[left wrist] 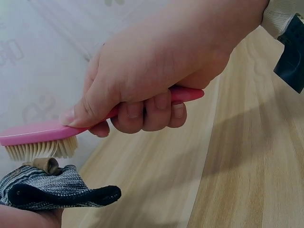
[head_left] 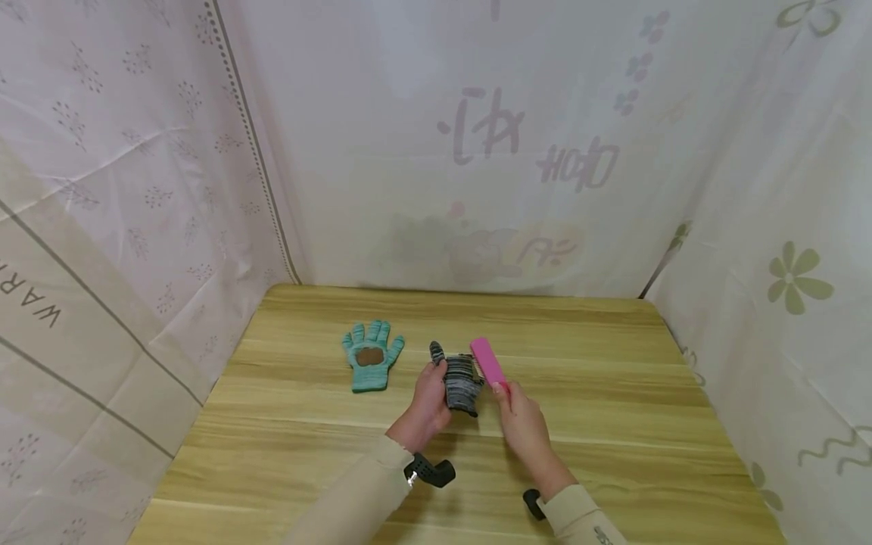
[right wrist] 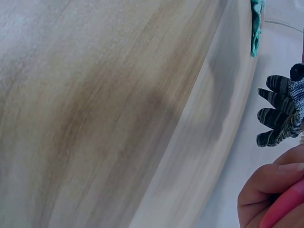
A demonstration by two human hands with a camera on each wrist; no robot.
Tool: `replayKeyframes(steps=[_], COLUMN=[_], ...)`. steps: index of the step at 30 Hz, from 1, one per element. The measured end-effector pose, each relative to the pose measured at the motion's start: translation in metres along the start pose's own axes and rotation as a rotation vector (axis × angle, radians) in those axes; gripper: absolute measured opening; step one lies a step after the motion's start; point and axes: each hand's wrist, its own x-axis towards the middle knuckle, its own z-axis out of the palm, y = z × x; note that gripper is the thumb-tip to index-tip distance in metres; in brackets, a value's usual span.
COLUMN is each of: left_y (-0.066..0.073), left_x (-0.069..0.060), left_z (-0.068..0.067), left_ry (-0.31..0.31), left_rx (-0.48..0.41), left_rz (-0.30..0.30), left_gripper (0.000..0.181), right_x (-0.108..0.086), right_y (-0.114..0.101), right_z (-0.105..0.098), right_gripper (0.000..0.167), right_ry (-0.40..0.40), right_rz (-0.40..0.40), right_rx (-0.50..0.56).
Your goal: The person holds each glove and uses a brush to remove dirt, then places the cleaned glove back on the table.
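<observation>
Pink plastic makes up the brush point(head_left: 487, 359), its handle wrapped by the curled fingers of the right hand point(head_left: 527, 431), the thumb lying along the neck. Its pale bristles point(left wrist: 35, 151) face down over a black-and-grey knit glove point(head_left: 461, 378), right by a curled brown piece point(left wrist: 46, 165) on the glove's upper side; whether they touch it I cannot tell. That glove is raised off the bench point(head_left: 306, 469) in the left hand point(head_left: 428, 401), gripped with the thumb over its edge. Left of both hands, a teal glove point(head_left: 371, 380) lies flat, fingers spread toward the far edge, a brown patch point(head_left: 370, 356) on its palm. Pale printed curtains point(head_left: 381, 151) surround the bench.
</observation>
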Motion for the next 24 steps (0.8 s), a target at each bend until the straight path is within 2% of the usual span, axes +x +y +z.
replayKeyframes(steps=[9, 16, 24], left_y=[0.001, -0.001, 0.002], left_x=[0.001, -0.003, 0.004], left_z=[-0.005, -0.014, -0.008], left_ry=[-0.002, -0.056, -0.034], left_rx=[0.018, 0.026, 0.036], left_rz=[-0.004, 0.016, -0.028], left_gripper=[0.049, 0.061, 0.050], right_x=[0.002, 0.001, 0.000], right_y=[0.003, -0.001, -0.013], right_z=[0.000, -0.006, -0.007], right_gripper=[0.045, 0.048, 0.045], right_ry=[0.003, 0.006, 0.026], right_rz=[0.016, 0.021, -0.032], right_rx=[-0.003, 0.052, 0.070])
